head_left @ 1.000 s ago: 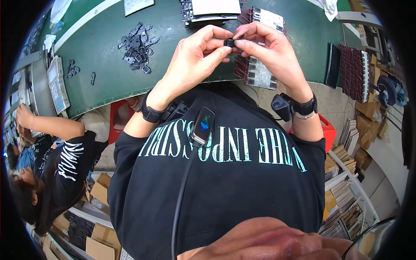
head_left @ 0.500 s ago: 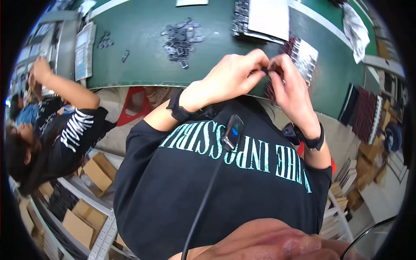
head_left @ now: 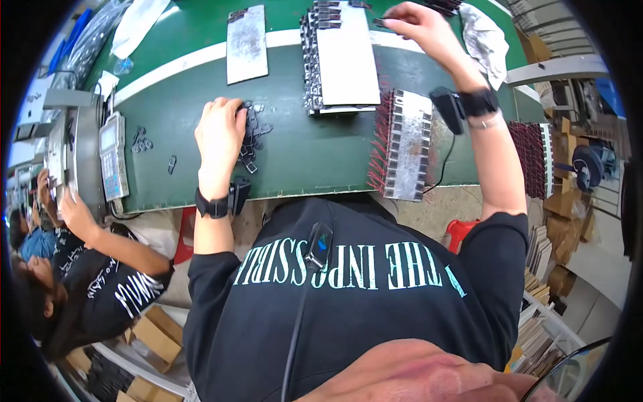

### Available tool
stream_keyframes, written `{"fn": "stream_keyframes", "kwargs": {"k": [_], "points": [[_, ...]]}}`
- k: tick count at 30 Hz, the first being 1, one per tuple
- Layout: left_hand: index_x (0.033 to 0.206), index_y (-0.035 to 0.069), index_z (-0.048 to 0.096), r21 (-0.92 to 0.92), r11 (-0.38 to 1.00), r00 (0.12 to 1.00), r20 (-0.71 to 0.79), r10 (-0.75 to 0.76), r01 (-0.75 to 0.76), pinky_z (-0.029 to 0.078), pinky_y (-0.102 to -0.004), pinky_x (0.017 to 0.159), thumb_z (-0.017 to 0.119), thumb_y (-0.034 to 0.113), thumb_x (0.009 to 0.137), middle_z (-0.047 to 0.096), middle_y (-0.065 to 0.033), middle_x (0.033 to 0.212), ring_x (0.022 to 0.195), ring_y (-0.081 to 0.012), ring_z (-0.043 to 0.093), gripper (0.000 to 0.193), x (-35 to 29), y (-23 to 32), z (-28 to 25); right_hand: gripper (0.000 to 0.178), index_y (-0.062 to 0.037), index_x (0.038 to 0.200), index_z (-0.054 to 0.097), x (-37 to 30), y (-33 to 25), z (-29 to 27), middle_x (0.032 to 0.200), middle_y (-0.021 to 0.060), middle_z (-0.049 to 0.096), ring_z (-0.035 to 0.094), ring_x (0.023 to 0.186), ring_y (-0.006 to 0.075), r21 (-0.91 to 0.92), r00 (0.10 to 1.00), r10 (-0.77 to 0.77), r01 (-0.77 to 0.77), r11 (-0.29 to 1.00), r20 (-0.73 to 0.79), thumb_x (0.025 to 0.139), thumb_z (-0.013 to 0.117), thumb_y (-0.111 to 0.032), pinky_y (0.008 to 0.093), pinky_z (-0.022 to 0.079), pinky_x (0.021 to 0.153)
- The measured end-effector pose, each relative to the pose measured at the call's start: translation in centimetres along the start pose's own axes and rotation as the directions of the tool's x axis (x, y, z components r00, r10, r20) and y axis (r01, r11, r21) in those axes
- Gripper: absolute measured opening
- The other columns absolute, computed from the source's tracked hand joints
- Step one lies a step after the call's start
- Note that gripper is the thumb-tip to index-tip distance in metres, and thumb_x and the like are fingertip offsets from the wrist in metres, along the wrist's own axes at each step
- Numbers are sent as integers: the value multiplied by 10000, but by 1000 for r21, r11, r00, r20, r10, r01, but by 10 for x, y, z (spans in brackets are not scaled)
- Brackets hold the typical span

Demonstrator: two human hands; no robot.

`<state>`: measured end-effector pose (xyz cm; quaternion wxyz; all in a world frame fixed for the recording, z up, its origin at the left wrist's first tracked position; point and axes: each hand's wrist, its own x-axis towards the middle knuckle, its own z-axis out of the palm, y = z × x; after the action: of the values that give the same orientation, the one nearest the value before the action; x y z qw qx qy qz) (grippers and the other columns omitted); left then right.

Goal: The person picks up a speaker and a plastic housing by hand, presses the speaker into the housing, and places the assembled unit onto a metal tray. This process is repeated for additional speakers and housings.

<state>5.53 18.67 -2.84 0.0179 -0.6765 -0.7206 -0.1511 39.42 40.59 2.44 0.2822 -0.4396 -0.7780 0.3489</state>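
Observation:
My left hand [head_left: 220, 137] is over a pile of small black plastic parts [head_left: 252, 137] on the green table. Its fingers curl down with the thumb close to them, and what they pinch, if anything, is hidden. Farther off to the right, my right hand [head_left: 425, 32] pinches a small black part [head_left: 380, 23] between thumb and fingers. That part is beside the far end of a stack of white boards [head_left: 347, 63], which has small black parts lined along its left edge and a few on top at the far end.
A board with black parts and red wires [head_left: 408, 144] lies near the table's front right edge. Beyond the pile is a bare grey-white board [head_left: 247, 50]. A keypad device [head_left: 112, 157] stands at left, close to a seated co-worker [head_left: 100, 268]. Wired boards [head_left: 532, 157] are at right.
My hands were together near the table's front edge and have parted. The left went left to the pile of parts; the right moved away, past the white stack, with a small black part.

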Motion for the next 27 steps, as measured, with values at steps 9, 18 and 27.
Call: {"fn": "stream_keyframes", "kwargs": {"k": [9,18,27], "points": [[1050,34,698,-564,811,979,-23,-201,153,552,-316,751,684,118,900,691,-108,992,833,-236,693,172,-7,25,-26,168,-17,996,720,47,12,35,834,56,701,643,782,127,29,995,27,-24,999,-94,873,718,-131,277,514,709],[1198,-14,672,-933,326,987,129,-96,153,546,-257,786,652,13,937,687,-101,1093,887,-135,678,264,-28,60,-30,247,-27,1139,692,-59,-22,-10,981,22,684,619,881,90,-137,991,-22,3,991,-135,956,664,-191,245,488,788],[1259,-44,639,-949,81,946,313,89,306,542,-239,841,658,6,941,704,-109,1116,926,-122,679,322,-22,102,-23,189,-35,1073,726,-192,16,0,965,89,679,660,839,201,-379,988,-55,-4,925,-147,904,682,-108,279,508,761]]}}
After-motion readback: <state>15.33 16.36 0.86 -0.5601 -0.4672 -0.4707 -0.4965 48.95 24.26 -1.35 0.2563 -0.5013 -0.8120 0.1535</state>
